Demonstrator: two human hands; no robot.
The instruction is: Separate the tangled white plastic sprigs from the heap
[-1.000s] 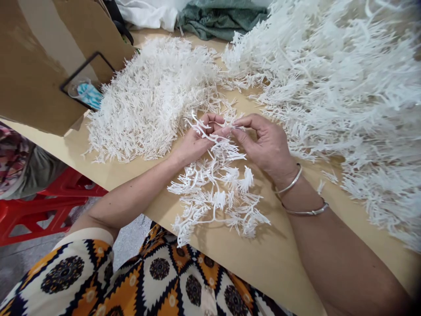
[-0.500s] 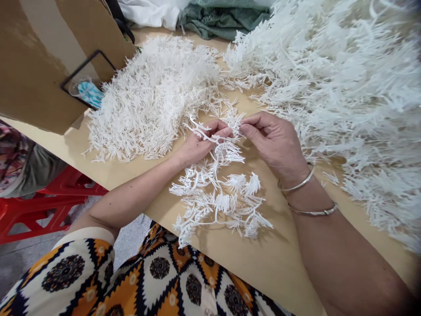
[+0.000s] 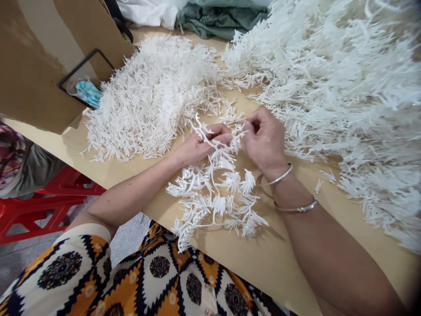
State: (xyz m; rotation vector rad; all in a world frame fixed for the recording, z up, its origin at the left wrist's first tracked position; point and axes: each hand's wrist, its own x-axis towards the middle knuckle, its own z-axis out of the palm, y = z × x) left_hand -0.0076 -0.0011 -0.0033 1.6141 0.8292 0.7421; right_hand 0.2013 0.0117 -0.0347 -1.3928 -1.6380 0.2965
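Observation:
A white, branching plastic sprig with stiff stems and feathery tufts hangs from my left hand over the table's front part. My left fingers are closed around one of its upper stems, and a bare curved stem sticks up above them. My right hand, with two silvery bangles on the wrist, is closed in a pinch just right of my left fingertips. Thin white strands of the sprig reach its fingertips; the exact point of the pinch is partly hidden.
A heap of small white tufts lies at the left, and a larger pile of white sprigs fills the right. A cardboard box stands far left. Green cloth lies at the back. Red stools stand beside the table.
My right hand has turned and drawn slightly left and up, its fingers curling tighter beside the sprig. My left hand keeps its hold. A small loose tuft now shows on the table behind my right wrist.

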